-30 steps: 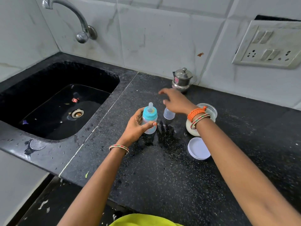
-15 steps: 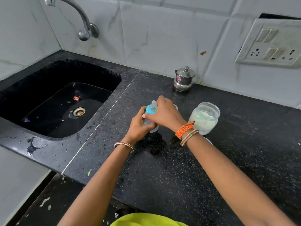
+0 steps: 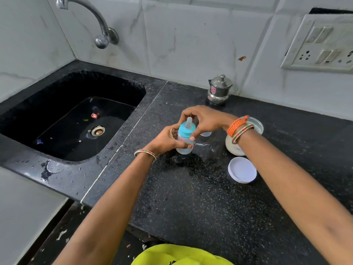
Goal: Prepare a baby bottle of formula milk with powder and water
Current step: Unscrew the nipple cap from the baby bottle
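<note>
Since a second ago, our right hand has left the small clear cap and curled over the baby bottle, fingers around its blue collar. Our left hand grips the bottle's body, upright on the table. To loosen the collar well, we should hold the body firm and turn only the top. Just right of that hand sit the open powder jar and its lid.
</note>
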A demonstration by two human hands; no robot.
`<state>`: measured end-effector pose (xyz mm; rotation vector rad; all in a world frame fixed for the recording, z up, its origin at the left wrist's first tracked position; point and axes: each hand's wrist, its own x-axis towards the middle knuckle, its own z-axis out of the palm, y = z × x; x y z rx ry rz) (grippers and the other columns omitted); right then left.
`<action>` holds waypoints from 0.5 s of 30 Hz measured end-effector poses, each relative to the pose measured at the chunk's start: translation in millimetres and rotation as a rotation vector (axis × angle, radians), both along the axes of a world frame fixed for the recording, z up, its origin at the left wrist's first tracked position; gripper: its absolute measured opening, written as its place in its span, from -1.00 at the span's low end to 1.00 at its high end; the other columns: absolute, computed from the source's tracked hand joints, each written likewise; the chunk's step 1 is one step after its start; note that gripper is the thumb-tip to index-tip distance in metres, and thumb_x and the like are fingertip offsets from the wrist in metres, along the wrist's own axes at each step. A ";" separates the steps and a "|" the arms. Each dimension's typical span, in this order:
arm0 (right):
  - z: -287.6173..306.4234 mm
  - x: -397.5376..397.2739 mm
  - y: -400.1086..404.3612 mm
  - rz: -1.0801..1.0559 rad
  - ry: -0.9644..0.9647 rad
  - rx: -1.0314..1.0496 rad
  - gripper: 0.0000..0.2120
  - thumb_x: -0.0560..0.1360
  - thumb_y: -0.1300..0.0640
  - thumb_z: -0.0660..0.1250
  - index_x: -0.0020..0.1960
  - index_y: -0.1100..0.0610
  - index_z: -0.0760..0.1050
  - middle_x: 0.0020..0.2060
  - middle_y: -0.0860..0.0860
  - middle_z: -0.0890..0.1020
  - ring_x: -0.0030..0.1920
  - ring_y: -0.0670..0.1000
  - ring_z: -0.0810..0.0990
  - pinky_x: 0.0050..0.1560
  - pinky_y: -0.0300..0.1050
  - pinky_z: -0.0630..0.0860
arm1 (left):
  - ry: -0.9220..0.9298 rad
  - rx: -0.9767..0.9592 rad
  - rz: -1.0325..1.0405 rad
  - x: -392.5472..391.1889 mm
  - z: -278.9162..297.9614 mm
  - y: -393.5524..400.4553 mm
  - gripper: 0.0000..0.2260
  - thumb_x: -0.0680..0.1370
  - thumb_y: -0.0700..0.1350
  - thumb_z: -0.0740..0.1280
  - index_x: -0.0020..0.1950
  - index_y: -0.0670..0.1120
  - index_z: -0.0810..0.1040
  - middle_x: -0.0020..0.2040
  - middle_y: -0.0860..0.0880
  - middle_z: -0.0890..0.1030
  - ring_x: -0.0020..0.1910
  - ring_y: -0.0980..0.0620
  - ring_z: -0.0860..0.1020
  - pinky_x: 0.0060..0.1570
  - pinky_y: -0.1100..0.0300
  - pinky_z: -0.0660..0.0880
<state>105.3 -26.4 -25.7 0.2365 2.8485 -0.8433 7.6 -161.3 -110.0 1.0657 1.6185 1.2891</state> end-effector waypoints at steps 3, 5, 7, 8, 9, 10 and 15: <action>17.9 -5.1 -3.7 0.078 -0.084 0.128 -0.41 0.27 0.32 0.47 0.24 -0.01 0.49 0.02 0.05 0.51 0.03 0.07 0.50 0.02 -0.01 0.50 | 0.019 -0.011 0.020 -0.3 -3.0 0.6 -0.59 0.35 -0.40 0.48 0.14 -0.14 0.52 -0.04 0.02 0.64 -0.11 0.22 0.62 -0.03 0.32 0.50; 21.8 -4.9 -11.8 0.031 -0.096 0.130 -0.35 0.34 0.15 0.48 0.37 0.02 0.33 0.09 0.06 0.48 0.04 0.06 0.49 0.03 -0.05 0.46 | 0.026 0.006 0.033 1.4 -5.1 0.4 -0.56 0.36 -0.41 0.47 0.18 -0.18 0.48 -0.06 0.01 0.62 -0.13 0.25 0.60 -0.06 0.36 0.50; 20.2 -1.9 -19.3 -0.056 -0.120 0.237 -0.27 0.36 -0.19 0.44 0.38 0.11 0.27 0.18 0.08 0.47 0.12 0.08 0.49 0.04 -0.06 0.42 | 0.032 0.014 0.038 3.3 -5.1 1.0 -0.58 0.36 -0.42 0.45 0.15 -0.16 0.47 -0.12 0.03 0.59 -0.21 0.31 0.57 -0.16 0.43 0.47; 18.4 -0.1 -22.7 -0.101 -0.134 0.337 -0.26 0.36 -0.32 0.36 0.33 0.15 0.31 0.19 0.11 0.48 0.13 0.13 0.50 0.00 -0.05 0.41 | 0.035 0.017 0.039 3.8 -4.6 1.0 -0.59 0.37 -0.43 0.44 0.13 -0.15 0.47 -0.14 0.04 0.59 -0.23 0.32 0.57 -0.18 0.44 0.46; 18.0 2.2 -26.6 -0.141 -0.142 0.429 -0.28 0.37 -0.38 0.29 0.26 0.17 0.36 0.17 0.14 0.50 0.12 0.18 0.52 -0.06 -0.05 0.39 | 0.037 0.021 0.037 4.1 -4.3 1.0 -0.60 0.37 -0.43 0.44 0.12 -0.14 0.47 -0.13 0.03 0.59 -0.23 0.31 0.57 -0.18 0.44 0.46; 18.2 4.0 -30.0 -0.156 -0.152 0.496 -0.33 0.39 -0.37 0.26 0.20 0.17 0.40 0.14 0.15 0.52 0.10 0.20 0.53 -0.10 -0.06 0.37 | 0.037 0.024 0.035 4.0 -4.8 1.1 -0.60 0.37 -0.43 0.45 0.11 -0.13 0.48 -0.11 0.02 0.60 -0.21 0.30 0.58 -0.16 0.42 0.47; 24.8 -2.6 -28.6 0.028 -0.249 0.413 -0.56 0.45 0.15 0.37 0.31 0.01 0.39 0.21 0.08 0.50 0.21 0.13 0.48 0.12 0.01 0.46 | 0.041 0.022 0.068 4.0 -8.8 1.1 -0.58 0.35 -0.39 0.49 0.13 -0.13 0.49 -0.04 0.04 0.63 -0.13 0.27 0.61 -0.06 0.35 0.50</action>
